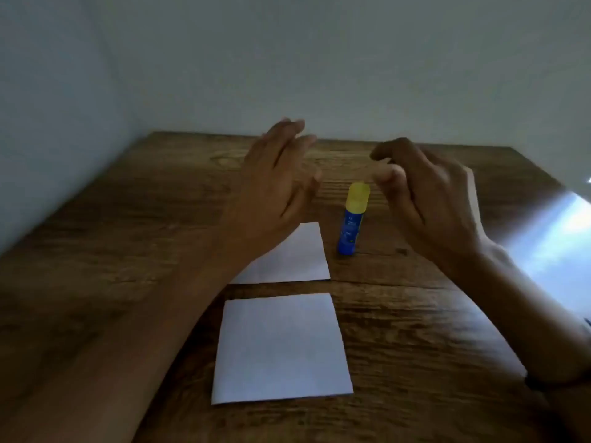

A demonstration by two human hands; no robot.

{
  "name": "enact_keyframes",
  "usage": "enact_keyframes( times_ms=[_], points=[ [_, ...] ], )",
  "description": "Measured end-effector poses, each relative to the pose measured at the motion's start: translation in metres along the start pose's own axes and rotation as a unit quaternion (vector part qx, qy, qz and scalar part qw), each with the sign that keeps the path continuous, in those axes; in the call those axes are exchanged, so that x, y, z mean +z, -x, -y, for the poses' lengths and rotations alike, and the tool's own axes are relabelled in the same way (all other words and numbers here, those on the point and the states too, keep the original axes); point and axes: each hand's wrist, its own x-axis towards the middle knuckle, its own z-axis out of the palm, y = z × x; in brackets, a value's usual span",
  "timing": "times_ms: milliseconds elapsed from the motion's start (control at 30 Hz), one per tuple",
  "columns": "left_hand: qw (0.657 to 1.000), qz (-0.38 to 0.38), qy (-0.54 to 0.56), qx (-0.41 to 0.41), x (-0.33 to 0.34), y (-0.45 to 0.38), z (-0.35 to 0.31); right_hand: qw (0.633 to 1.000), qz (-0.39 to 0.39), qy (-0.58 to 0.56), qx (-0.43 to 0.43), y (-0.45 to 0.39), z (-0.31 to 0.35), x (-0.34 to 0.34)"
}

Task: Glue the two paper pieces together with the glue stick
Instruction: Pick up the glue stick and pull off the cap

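- Two hands, and neither holds anything: your right hand (425, 193) hangs above the table with fingers loosely curled round nothing, thumb and forefinger a little apart; your left hand (275, 183) is raised with fingers nearly straight and relaxed.
- Just below and to the left of your right fingertips stands the glue stick (352, 219), upright on its blue base, yellow cap on (so no glue has been exposed yet). Your fingers are near the cap but apart from it.
- Under your left wrist lies the far paper piece (297, 260), flat on the table, partly hidden by your forearm.
- Nearer to you than both hands lies the near paper piece (281, 346), flat, separated from the far one by a strip of bare wooden table (399, 330).
- Progress, as I judge it: nothing is done. Still left are picking up the stick, uncapping it, spreading glue on one piece, and pressing the two together.
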Motion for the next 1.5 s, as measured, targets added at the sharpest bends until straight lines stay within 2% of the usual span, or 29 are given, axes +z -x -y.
enact_keyframes(
  times_ms=[233, 400, 533, 667, 900, 1067, 1167, 1233, 1333, 1400, 1500],
  points=[
    [0.997, 0.048, 0.046, 0.041, 0.004, 0.004, -0.009, 0.997, 0.053, 0.048, -0.036, 0.007, 0.008, 0.007],
    [0.978, 0.129, 0.153, 0.054, 0.012, 0.007, -0.014, 0.998, 0.047, -0.007, -0.033, 0.010, 0.007, 0.015],
    [0.978, 0.095, 0.187, 0.019, 0.012, 0.008, -0.020, 0.998, 0.018, -0.053, -0.027, 0.011, 0.015, 0.019],
    [0.982, 0.059, 0.181, 0.018, 0.009, 0.007, -0.023, 0.996, 0.013, -0.086, -0.020, 0.009, 0.018, 0.018],
    [0.973, 0.063, 0.224, 0.012, 0.006, 0.008, -0.025, 0.996, -0.012, -0.054, -0.068, 0.007, 0.020, 0.016],
    [0.965, 0.083, 0.248, -0.002, 0.004, 0.005, -0.023, 0.993, 0.019, -0.074, -0.087, 0.006, 0.016, 0.016],
    [0.953, 0.104, 0.284, -0.030, 0.006, 0.005, -0.020, 0.991, 0.039, -0.075, -0.107, 0.003, 0.015, 0.012],
    [0.942, 0.107, 0.309, -0.074, 0.007, 0.006, -0.019, 0.990, 0.020, -0.082, -0.110, 0.001, 0.014, 0.007],
    [0.938, 0.097, 0.309, -0.125, 0.010, 0.007, -0.017, 0.994, -0.028, -0.059, -0.090, -0.001, 0.003, 0.003],
    [0.938, 0.089, 0.304, -0.139, 0.010, 0.007, -0.018, 0.998, -0.045, -0.031, -0.044, 0.000, -0.006, 0.004],
    [0.942, 0.069, 0.290, -0.152, 0.009, 0.008, -0.019, 0.999, -0.015, -0.037, 0.036, 0.005, -0.015, 0.011]
  ],
)
